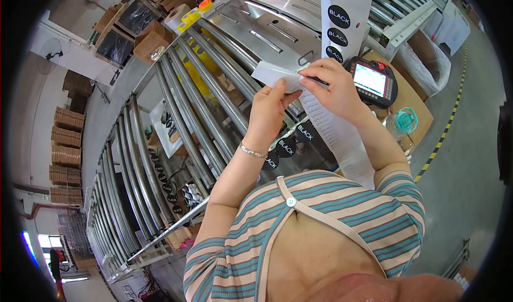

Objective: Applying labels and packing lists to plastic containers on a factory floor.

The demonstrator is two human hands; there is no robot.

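Observation:
My left hand, with a bracelet at the wrist, pinches a white label strip between thumb and fingers. My right hand closes on the same strip just to the right, fingertips pressed together. A thin dark thing shows among its fingers; I cannot make out what it is. Below my right hand a long strip of small printed labels hangs toward my chest. Behind the hands stands a broad white strip with round black stickers. More round black stickers lie below my left hand.
A roller conveyor runs along the left, with a steel plate at its far end. On the right are a handheld controller with a lit screen, a clear bottle with a teal lid and a cardboard box.

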